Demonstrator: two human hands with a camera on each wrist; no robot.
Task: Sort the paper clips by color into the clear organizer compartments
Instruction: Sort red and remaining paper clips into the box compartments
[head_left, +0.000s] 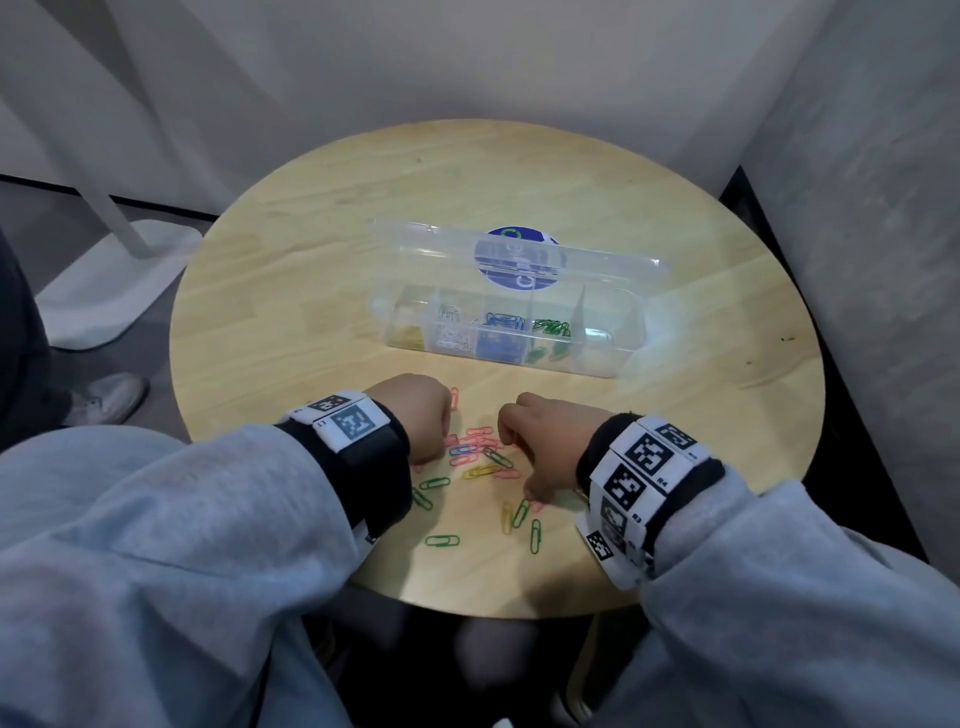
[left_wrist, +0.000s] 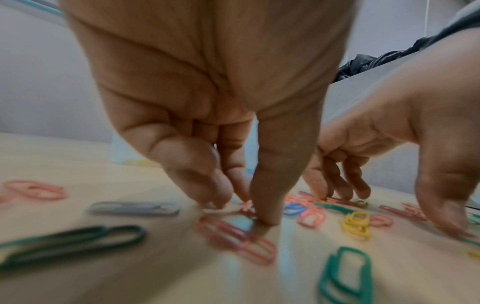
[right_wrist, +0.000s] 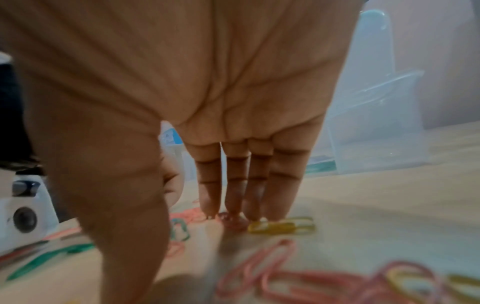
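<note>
Currently, the round wooden table carries the clear organizer at its centre, lid raised behind it; from the left, its compartments hold yellow, white, blue and green clips, and the rightmost one appears unfilled. The loose paper clips lie scattered near the front edge of the table, well apart from the organizer, with pink, green, yellow and at least one blue among them. Both hands work in this pile. The left hand has thumb and fingers drawn narrow, tips down on the table at a pink clip; whether anything is actually pinched cannot be told through the blur. The right hand has its fingers extended straight and close together, tips touching the table beside a yellow clip, holding nothing. The step in hand is judged to be picking from the pile. The next move calls for isolating a single clip of one colour, securing a pinch, and carrying it to the matching compartment; pink likely goes to the unfilled one.
</note>
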